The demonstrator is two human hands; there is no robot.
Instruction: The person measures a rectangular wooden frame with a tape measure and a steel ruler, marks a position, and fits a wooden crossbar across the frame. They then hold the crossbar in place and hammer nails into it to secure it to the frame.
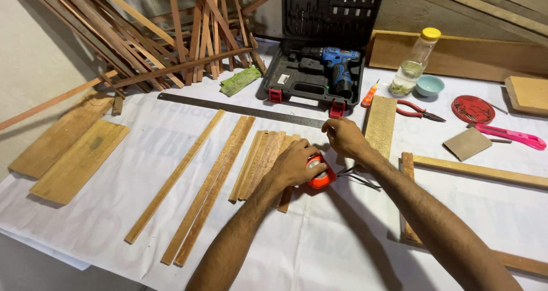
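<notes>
Under left hand (294, 164): orange tape measure (321, 178), gripped; right hand (344, 137) just beside, fingers pinched.

Steel ruler (240, 108), drill case (317, 74) block far side (near cloth (319, 239) free).

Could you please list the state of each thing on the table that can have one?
tape measure: gripped by left hand, resting on the table
right hand: fingers pinched near the tape measure's front; what they hold is unclear
tool case: lid open, blue drill lying inside
bottle: upright, yellow cap on, partly filled with clear liquid
red pliers: lying flat, jaws shut
steel ruler: lying flat
pink utility knife: lying flat
</notes>
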